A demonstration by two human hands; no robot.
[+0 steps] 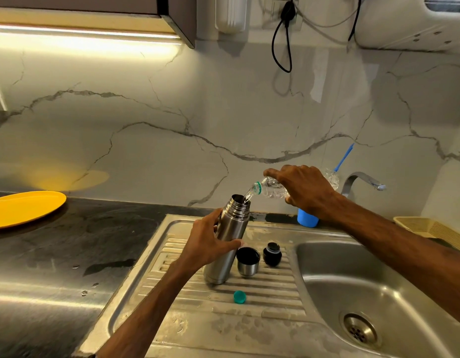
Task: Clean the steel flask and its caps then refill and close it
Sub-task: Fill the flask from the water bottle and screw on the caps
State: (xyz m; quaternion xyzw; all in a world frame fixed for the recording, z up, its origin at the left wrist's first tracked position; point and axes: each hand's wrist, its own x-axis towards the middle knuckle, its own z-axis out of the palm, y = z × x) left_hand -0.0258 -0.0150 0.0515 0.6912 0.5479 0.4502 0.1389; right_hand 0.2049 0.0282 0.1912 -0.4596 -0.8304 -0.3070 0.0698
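Basically, the refill looked underway. The left hand [207,244] was wrapped round the steel flask [234,226] mid-body with its fingers curled on it. The flask stood tilted on the ribbed drainboard [262,316], left of the sink basin [352,288], with its mouth open. The right hand [305,189] gripped the plastic bottle [271,189] from above, neck tipped down, and a thin stream ran into the flask mouth. Risks, my read:

1) The stream entered close to the rim, so a small wobble of either hand would send water down the outside.
2) The bottle looked soft, so a harder squeeze could surge and splash.
3) The fill level wasn't visible, so overflow was likely if the pour ran long.
4) The flask was tilted on ribs that looked wet, so the base could skid if the left grip eased.
5) The steel cup cap [247,262] sat just beside the flask base, with the black stopper [272,254] near it. Righting the flask carelessly could knock either toward the basin.

The teal bottle cap [239,297] lay apart nearer the front and could be lost under an arm. Count: one flask, two flask caps (steel cup, black stopper), one bottle, one bottle cap, two hands. Off-task there was one yellow plate [25,209] on the bench [56,257], one blue cup [307,220] and one tap [363,180].
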